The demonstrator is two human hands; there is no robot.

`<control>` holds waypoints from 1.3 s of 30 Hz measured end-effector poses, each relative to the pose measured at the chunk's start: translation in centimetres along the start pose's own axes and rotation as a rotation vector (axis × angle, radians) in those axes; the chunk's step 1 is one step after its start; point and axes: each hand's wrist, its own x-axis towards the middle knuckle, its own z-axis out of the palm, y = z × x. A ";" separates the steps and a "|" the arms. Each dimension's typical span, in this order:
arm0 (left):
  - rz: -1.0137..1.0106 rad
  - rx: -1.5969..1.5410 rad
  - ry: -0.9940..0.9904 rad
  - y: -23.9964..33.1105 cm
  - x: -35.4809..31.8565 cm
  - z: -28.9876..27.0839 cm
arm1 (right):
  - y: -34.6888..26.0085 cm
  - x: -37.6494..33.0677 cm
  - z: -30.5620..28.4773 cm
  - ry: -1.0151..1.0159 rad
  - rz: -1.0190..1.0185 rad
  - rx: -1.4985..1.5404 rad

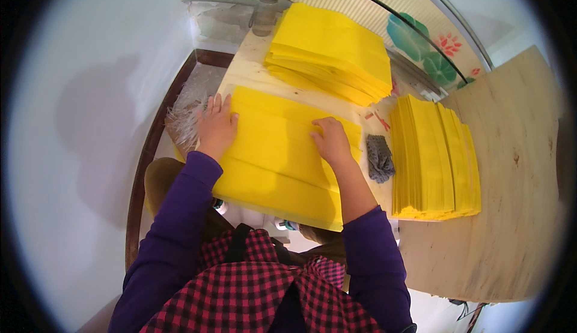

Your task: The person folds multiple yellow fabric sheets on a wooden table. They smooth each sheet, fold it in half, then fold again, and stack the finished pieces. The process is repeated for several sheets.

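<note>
A yellow fabric-like sheet (270, 147) with crosswise fold lines lies in front of me, its near edge reaching over the table's front. My left hand (217, 127) is flat on its left edge, fingers stretched out and slightly spread. On the right part of the sheet rests my right hand (333, 144), its fingers bent and the thumb apart from the index finger. Nothing shows in its grasp. Whether more layers lie under the sheet, I cannot tell.
A tall pile of yellow folded pieces (330, 48) stands at the back, and another yellow stack (436, 159) at the right. Between sheet and right stack sits a crumpled grey cloth (380, 159) near small red scraps (380, 120). A glass jar (266, 12) stands far left; a wooden board (505, 183) is right.
</note>
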 end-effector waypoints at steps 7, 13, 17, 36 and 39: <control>-0.018 -0.100 0.037 0.0 -0.2 -0.1 | -1.3 4.3 0.2 -0.325 0.142 0.186; -0.024 -0.149 0.074 0.0 -0.3 -0.6 | -1.7 5.4 -0.9 -0.555 0.049 0.150; 0.018 -0.251 0.224 0.1 -0.7 -1.9 | -3.0 4.1 -2.7 -0.439 -0.052 0.204; 0.576 -1.897 -0.149 12.8 -6.1 -13.2 | -6.0 -5.9 -13.5 0.287 -0.046 1.204; 0.500 -1.813 -0.208 13.8 -6.1 -12.9 | -4.7 -7.0 -11.7 0.311 -0.036 1.312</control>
